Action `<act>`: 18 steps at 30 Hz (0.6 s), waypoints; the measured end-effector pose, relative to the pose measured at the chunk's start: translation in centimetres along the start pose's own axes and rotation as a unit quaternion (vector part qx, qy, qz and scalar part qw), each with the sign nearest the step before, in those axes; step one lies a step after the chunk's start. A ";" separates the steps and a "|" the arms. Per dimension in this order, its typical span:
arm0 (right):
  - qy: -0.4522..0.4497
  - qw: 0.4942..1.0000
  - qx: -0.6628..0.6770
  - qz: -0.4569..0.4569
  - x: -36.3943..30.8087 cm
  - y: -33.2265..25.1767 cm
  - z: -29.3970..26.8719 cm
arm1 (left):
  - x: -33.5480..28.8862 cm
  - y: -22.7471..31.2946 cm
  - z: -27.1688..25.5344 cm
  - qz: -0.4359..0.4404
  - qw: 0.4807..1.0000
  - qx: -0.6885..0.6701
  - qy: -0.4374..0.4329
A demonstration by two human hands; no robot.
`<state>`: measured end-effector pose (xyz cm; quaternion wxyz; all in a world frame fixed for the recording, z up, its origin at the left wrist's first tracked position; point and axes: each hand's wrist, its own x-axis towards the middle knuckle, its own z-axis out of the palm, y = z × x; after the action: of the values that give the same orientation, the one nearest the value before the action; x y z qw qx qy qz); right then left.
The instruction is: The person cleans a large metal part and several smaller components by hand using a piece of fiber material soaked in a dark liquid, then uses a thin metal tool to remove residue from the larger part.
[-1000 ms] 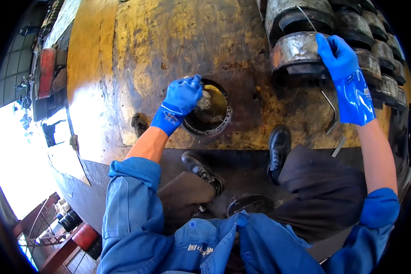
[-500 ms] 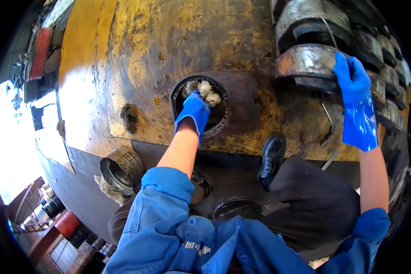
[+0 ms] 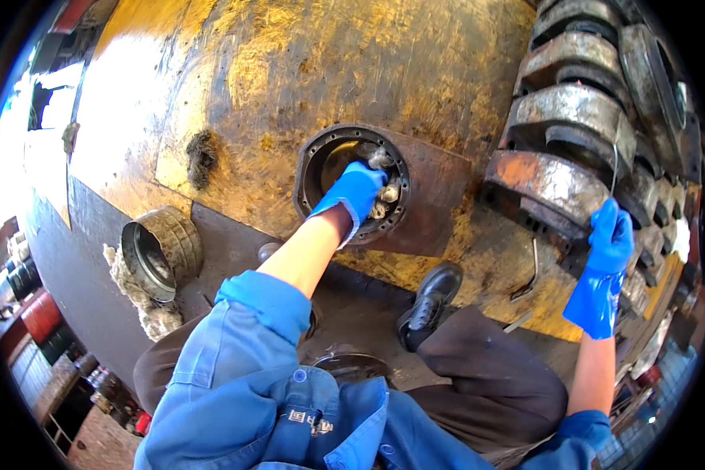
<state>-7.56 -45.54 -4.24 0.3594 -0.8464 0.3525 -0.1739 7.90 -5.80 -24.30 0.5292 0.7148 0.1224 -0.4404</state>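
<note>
As the view opens out, a short, ribbed, dull-metal cylinder [image 3: 184, 244], out of sight a second ago, shows plainly on the left, a dirty-white fibre bundle [image 3: 158, 319] beside it on the dark grey floor [image 3: 86, 274]. Next along, a dark shaggy clump [image 3: 201, 159] on the scuffed yellow sheet [image 3: 251, 149], then bare yellow up to a black round ring with a bolt-holed rim [image 3: 368, 132]. And inside it works the blue-gloved left hand [image 3: 356, 192]! The grey-white fibre wad [image 3: 380, 160], at the far side half a second ago, now shows along the right wall, so the work seems to have shifted round. Fingertips buried: gripping or pressing, one cannot tell, and the rim hems them in. Farther right, yellow sheet leaves room before the rust-patched grey curved castings [image 3: 548, 184]. Beside them the blue-gloved right hand [image 3: 611, 239], lower now, fingers drawn narrow, seems to pinch a thin pale rod [image 3: 616, 160], castings crowding its left.
</note>
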 end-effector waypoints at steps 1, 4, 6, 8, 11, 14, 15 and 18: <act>-0.004 1.000 0.000 0.003 -0.2 0.0 -0.3 | -0.7 0.6 0.1 -0.075 0.983 -0.164 -0.018; 0.008 1.000 -0.003 -0.025 -0.4 -0.3 -0.2 | -2.2 0.6 -0.7 -0.096 0.962 -0.193 -0.168; -0.001 1.000 -0.016 -0.025 -0.5 -0.3 -0.6 | -3.1 0.2 -0.1 -0.034 0.997 0.010 -0.072; 0.002 1.000 -0.023 -0.021 -0.6 -0.5 -0.4 | -3.6 2.2 -0.8 -0.002 0.989 0.125 -0.084; -0.007 1.000 -0.023 -0.018 -0.6 -0.9 0.0 | 1.1 -0.6 -0.3 -0.118 0.990 -0.059 -0.058; 0.003 0.999 -0.043 -0.019 -0.8 -0.9 -0.5 | -0.3 -1.5 0.5 0.134 0.967 0.209 0.064; 0.006 0.999 -0.036 -0.022 -0.8 -1.6 0.1 | 1.9 -5.1 1.4 0.144 0.970 0.163 0.111; 0.023 0.998 -0.046 -0.029 -1.0 -1.1 0.1 | 1.3 -3.6 1.7 0.132 0.958 0.241 0.086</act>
<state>-7.68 -44.26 -3.52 0.3067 -0.8677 0.3434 -0.1875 5.48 -6.17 -27.74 0.3823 0.8663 -0.0378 -0.3193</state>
